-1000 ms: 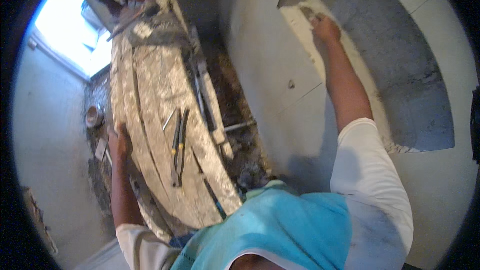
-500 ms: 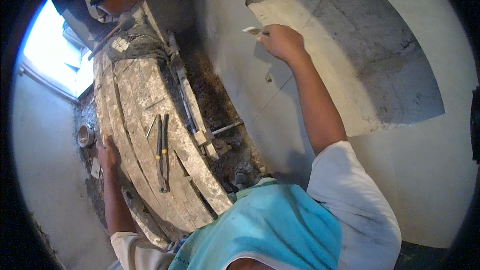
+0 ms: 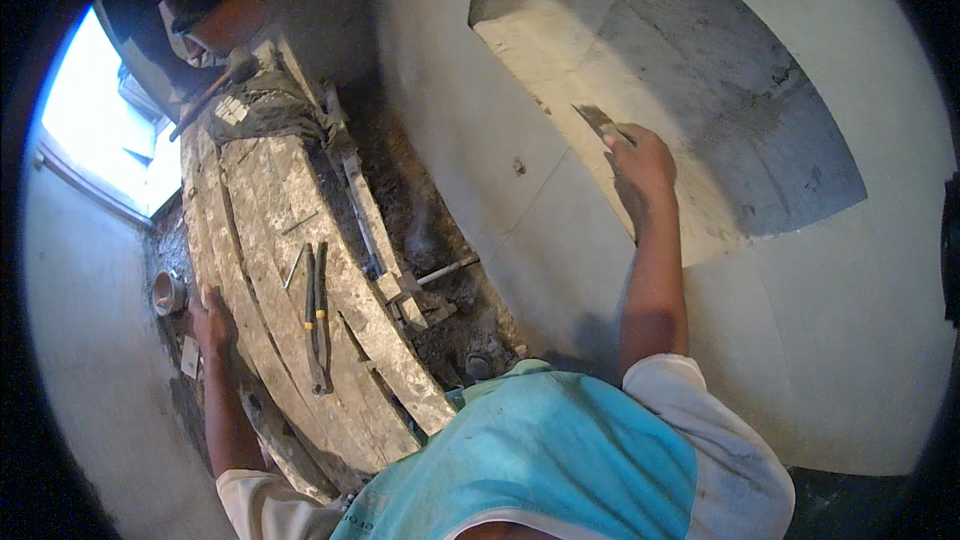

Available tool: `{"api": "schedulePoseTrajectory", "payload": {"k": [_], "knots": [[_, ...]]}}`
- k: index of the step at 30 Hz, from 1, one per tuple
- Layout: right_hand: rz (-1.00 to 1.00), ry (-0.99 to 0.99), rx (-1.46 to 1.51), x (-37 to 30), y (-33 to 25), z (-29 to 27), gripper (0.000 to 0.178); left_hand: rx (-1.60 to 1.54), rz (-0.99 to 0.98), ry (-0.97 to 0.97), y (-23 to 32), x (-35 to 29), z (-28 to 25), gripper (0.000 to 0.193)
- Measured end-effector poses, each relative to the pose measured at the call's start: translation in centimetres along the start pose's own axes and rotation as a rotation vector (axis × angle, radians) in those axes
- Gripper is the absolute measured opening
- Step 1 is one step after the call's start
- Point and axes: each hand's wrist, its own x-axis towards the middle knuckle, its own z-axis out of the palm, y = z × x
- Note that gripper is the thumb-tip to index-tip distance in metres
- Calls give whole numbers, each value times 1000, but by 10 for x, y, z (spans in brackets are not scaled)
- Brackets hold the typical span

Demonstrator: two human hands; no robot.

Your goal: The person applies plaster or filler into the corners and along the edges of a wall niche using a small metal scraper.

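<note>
While the left hand [image 3: 210, 327] stays at the edge of the planks [image 3: 270, 180], its grip unclear, the right hand [image 3: 646, 168], clasping the scraper [image 3: 597, 121], has swung from the plain wall [image 3: 490, 120] to the pale strip [image 3: 545, 52], so the work now seems centred there

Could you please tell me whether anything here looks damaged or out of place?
The pale, rough wooden planks look worn: dark gaps run between them, and their surface is blotched. Long, black-handled metal pincers lie loose on top, which seems untidy.
</note>
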Motion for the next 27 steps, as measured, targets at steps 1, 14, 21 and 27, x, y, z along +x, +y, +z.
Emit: {"api": "schedulePoseTrajectory", "payload": {"k": [1,14,21,27], "knots": [[12,-19,23,6,-7,1,31,17,-15,-11,3,-1,0,81],[-93,-41,-7,115,-42,62,34,75,-40,-17,-9,10,4,83],[-136,-107,-21,157,-78,82,32,68,-111,-34,11,-5,-7,88],[-149,-72,-42,186,-97,109,30,95,-78,20,-4,1,1,89]]}}
